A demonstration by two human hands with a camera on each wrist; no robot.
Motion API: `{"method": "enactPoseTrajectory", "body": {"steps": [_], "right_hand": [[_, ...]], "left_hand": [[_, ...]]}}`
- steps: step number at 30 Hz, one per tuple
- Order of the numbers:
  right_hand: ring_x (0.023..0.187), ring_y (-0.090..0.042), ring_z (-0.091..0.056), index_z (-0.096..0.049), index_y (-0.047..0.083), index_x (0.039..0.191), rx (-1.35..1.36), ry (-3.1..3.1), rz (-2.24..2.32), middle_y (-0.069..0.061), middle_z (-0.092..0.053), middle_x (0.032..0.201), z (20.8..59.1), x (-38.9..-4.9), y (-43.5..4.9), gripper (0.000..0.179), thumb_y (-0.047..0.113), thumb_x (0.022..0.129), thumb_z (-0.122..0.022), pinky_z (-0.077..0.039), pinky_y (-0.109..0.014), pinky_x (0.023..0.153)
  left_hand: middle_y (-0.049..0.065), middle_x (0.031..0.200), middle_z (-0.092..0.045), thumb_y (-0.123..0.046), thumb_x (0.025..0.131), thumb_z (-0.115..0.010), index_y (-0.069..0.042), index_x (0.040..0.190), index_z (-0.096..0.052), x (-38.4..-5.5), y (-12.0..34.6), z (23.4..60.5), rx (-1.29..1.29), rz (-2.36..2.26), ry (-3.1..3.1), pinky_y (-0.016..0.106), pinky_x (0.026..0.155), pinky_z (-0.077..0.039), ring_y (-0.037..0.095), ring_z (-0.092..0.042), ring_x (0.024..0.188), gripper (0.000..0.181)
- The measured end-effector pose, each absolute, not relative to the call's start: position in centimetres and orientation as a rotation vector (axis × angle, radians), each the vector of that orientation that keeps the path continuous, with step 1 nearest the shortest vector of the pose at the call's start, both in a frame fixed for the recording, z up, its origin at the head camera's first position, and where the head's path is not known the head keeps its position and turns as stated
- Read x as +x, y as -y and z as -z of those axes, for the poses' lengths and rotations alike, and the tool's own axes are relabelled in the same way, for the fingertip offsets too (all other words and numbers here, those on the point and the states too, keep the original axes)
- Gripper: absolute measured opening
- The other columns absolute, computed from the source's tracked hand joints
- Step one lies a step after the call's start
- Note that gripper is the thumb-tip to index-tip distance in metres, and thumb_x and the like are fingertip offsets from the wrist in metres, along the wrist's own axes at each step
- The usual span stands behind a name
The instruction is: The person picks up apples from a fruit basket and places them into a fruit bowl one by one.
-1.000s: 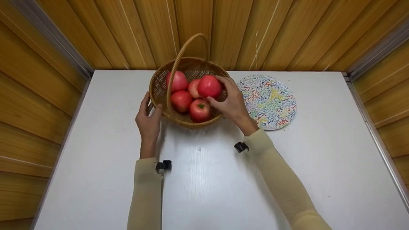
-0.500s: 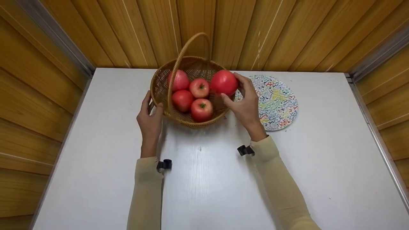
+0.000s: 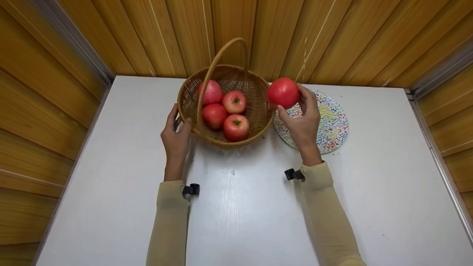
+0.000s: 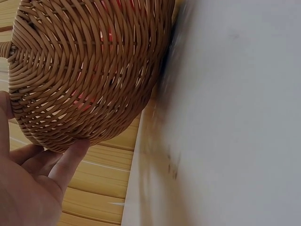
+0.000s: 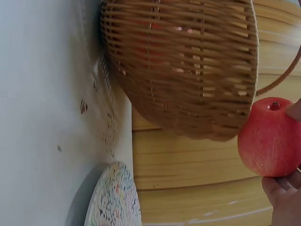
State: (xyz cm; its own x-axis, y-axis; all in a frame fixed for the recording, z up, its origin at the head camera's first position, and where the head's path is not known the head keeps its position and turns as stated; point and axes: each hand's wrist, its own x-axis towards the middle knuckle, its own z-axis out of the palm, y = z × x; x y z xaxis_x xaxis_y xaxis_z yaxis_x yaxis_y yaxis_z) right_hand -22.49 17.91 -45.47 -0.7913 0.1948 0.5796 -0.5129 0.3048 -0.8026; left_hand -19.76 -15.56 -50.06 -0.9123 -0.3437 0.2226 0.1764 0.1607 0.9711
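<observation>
A brown wicker basket [image 3: 261,103] with a tall arched handle stands at the back of the table. Several red apples [image 3: 236,128] lie inside it. My left hand [image 3: 176,143] grips its left side, thumb at the rim; in the left wrist view the fingers touch the woven wall [image 4: 89,70] from outside. Just beyond the basket's right rim, my right hand [image 3: 305,125] holds one red apple [image 3: 283,93] between thumb and fingers. The right wrist view has this apple [image 5: 268,136] up at rim height, apart from the table. Part of the right hand is cut off there.
To the right of the basket lies a round board [image 3: 331,123] with a multicoloured squiggle pattern, partly hidden by the right hand. The white table [image 3: 229,207] is bounded by wood-panelled walls [image 3: 273,37] at the back and both sides.
My right hand has lifted the apple out of the basket and carried it right, past the rim and over the patterned board. The left hand keeps its grip on the basket.
</observation>
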Motion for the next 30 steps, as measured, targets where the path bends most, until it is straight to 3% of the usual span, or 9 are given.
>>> {"method": "enactPoseTrajectory", "body": {"steps": [19, 30], "right_hand": [[0.134, -0.024, -0.057, -0.056, -0.006, 0.145, 0.113, 2.043, -1.361, -0.018, -0.058, 0.143, 47.5, -23.7, -21.9, 0.070, -0.002, 0.083, -0.089, -0.047, -0.035, 0.114], [0.135, -0.027, -0.056, -0.057, -0.007, 0.144, 0.103, 2.056, -1.310, -0.020, -0.058, 0.143, 46.5, -23.3, -22.5, 0.068, 0.000, 0.084, -0.089, -0.047, -0.039, 0.114]], "left_hand": [[0.001, 0.156, -0.055, -0.016, 0.101, -0.065, -0.016, 0.157, -0.054, -19.6, 15.5, 50.1, 0.176, 1.824, 2.019, 0.038, 0.104, -0.056, 0.019, -0.059, 0.135, 0.057], [0.001, 0.158, -0.053, -0.019, 0.100, -0.065, -0.016, 0.158, -0.053, -19.7, 15.5, 50.0, 0.189, 1.843, 2.036, 0.036, 0.104, -0.056, 0.017, -0.058, 0.137, 0.059]]}}
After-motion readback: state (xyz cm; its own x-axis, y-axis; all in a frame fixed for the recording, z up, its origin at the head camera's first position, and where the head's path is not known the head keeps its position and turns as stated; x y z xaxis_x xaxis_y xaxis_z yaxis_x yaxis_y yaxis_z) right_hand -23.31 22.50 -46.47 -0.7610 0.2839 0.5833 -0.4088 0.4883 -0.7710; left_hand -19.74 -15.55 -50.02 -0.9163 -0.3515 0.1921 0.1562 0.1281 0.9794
